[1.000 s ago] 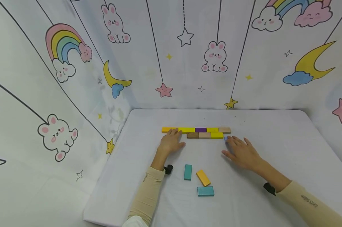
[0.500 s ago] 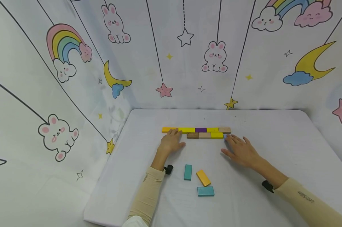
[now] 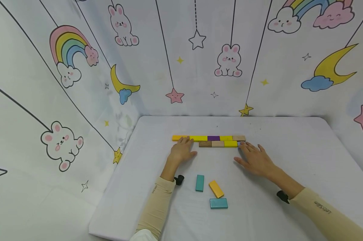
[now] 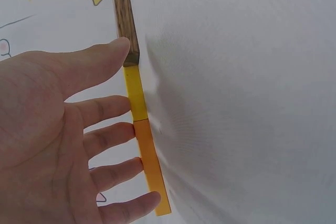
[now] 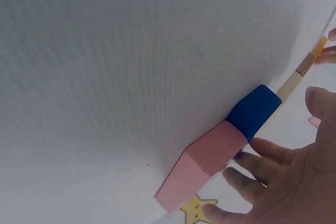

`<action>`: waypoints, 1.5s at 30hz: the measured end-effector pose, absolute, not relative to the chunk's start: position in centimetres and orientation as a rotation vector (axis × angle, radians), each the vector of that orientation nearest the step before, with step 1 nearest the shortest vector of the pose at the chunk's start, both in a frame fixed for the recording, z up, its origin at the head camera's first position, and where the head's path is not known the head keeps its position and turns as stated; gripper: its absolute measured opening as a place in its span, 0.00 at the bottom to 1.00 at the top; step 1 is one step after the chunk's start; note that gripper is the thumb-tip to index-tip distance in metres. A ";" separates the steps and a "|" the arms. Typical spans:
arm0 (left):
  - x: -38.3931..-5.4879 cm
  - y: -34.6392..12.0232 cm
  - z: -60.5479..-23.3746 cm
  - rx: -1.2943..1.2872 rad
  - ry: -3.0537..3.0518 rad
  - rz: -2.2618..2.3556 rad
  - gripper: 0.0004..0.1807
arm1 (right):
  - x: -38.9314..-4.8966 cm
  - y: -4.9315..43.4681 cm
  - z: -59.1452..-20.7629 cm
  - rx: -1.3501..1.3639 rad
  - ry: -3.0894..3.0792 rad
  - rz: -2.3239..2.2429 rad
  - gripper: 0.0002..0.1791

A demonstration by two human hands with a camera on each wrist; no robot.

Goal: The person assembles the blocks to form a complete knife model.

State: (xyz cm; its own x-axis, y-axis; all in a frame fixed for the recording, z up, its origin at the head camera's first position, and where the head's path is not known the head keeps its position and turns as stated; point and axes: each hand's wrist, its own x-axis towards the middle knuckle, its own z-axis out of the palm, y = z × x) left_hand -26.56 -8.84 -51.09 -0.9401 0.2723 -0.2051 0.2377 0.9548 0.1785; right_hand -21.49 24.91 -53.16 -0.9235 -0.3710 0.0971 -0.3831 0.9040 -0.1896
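A back row of flat blocks runs across the table: orange (image 3: 177, 137), yellow (image 3: 200, 138), purple (image 3: 213, 138), a second yellow and beige (image 3: 239, 138). Against it stands a front row of brown (image 3: 205, 144), beige (image 3: 217, 144) and yellow (image 3: 231, 144) blocks, then a blue block (image 5: 255, 109). My left hand (image 3: 180, 151) rests with spread fingers at the orange and yellow blocks; its thumb overlaps the brown one in the left wrist view. Straight fingertips of my right hand (image 3: 257, 162) touch the blue block's end, covering most of it in the head view. A pink block (image 5: 210, 156) shows beside it.
Nearer the body lie an upright teal block (image 3: 199, 183), a slanted orange block (image 3: 215, 189) and a sideways teal block (image 3: 218, 203). White cloth covers the table (image 3: 289, 214). A patterned curtain (image 3: 196, 73) rises behind its back edge.
My right hand has shifted slightly left, and the blue block has slid up against the front row's yellow block. The left hand and the loose blocks stay put.
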 end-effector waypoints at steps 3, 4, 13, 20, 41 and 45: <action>-26.4 -8.9 -51.1 0.391 2.891 0.224 0.39 | -21.6 24.9 -53.2 0.592 -3.011 0.321 0.39; -26.4 -8.9 -51.0 0.396 2.896 0.226 0.39 | -21.6 24.8 -53.2 0.590 -3.014 0.323 0.40; -26.9 -8.9 -51.4 0.381 2.863 0.223 0.39 | -21.7 24.7 -53.2 0.592 -3.014 0.307 0.39; -26.2 -8.9 -50.9 0.401 2.894 0.243 0.38 | -21.7 24.6 -53.5 0.578 -3.010 0.319 0.40; -26.3 -9.1 -50.5 0.429 2.907 0.232 0.38 | -20.5 23.2 -52.3 0.708 -2.930 0.433 0.35; -26.3 -9.0 -50.5 0.433 2.899 0.234 0.38 | -19.3 22.1 -52.1 0.786 -2.960 0.484 0.34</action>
